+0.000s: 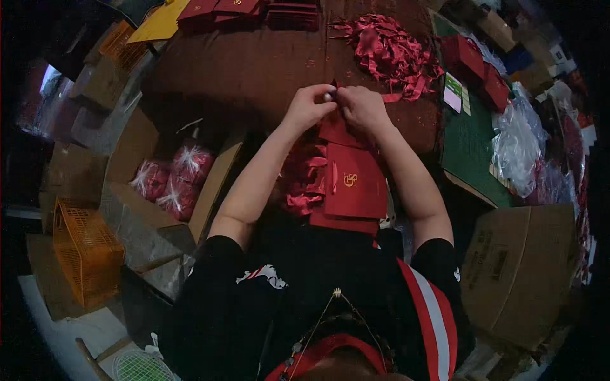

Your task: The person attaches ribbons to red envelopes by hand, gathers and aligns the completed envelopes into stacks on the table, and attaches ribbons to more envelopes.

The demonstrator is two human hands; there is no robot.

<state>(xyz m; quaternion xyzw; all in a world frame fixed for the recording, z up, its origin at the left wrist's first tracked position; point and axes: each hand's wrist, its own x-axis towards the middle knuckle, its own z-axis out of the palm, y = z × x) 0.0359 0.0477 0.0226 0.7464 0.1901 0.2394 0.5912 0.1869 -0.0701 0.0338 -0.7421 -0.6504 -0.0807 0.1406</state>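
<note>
My left hand (309, 106) and my right hand (362, 106) meet at the near edge of the brown-covered table, fingers pinched together. Between them they hold the upper end of a dark red paper bag (338, 131); its exact edge is hidden by the fingertips. Below, on my lap, lies a stack of red paper gift bags (359, 181) with a gold logo. Red ribbons (308, 184) are bunched along the left side of that stack.
A heap of red ribbons (400, 57) lies on the brown-covered table (235, 76), with stacked red bags (292, 16) at its far edge. Left stands a carton holding wrapped red bundles (181, 178) and an orange crate (86, 254). Right are a phone (453, 93) and a carton (521, 267).
</note>
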